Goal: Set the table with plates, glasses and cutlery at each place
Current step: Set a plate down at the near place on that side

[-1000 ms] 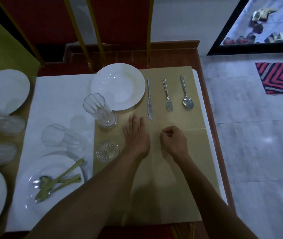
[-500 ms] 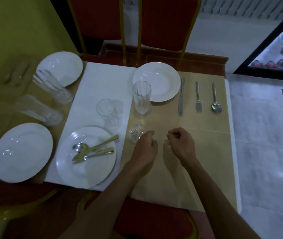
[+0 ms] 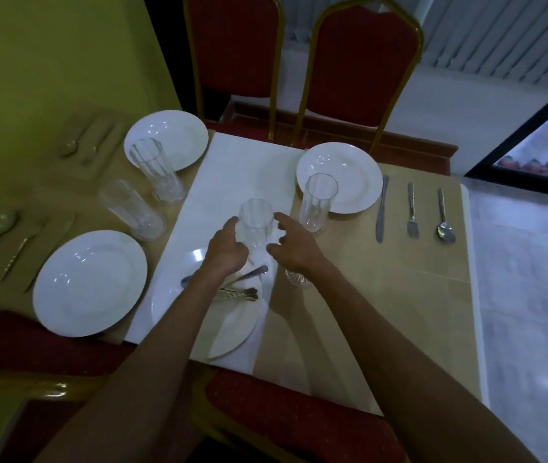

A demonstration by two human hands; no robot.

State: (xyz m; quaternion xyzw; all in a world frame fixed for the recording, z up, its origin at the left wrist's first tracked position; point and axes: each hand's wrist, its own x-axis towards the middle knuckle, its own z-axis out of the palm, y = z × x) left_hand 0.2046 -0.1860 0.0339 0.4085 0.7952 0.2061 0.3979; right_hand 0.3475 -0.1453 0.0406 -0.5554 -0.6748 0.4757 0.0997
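A clear tumbler [image 3: 255, 223] stands on the white runner [image 3: 249, 162], just beyond a white plate [image 3: 232, 329] that carries loose cutlery [image 3: 239, 294]. My left hand [image 3: 227, 253] wraps the tumbler's left side, thumb up against it. My right hand [image 3: 294, 253] hovers at its right side with fingers spread, index tip close to the rim. The far right place has a plate [image 3: 349, 175], a tall glass [image 3: 317, 202], a knife [image 3: 381, 212], a fork [image 3: 412, 212] and a spoon [image 3: 443, 217].
A small cut-glass dish [image 3: 299, 280] sits under my right wrist. On the left are two plates [image 3: 165, 138] [image 3: 89, 282], two tall glasses [image 3: 157, 168] [image 3: 132, 208] and cutlery sets [image 3: 8, 238]. Red chairs [image 3: 359, 71] ring the table.
Both hands left the tan mat and moved forward and left to the tumbler. The fists opened; my left hand closed around the glass. My view swung left and up.
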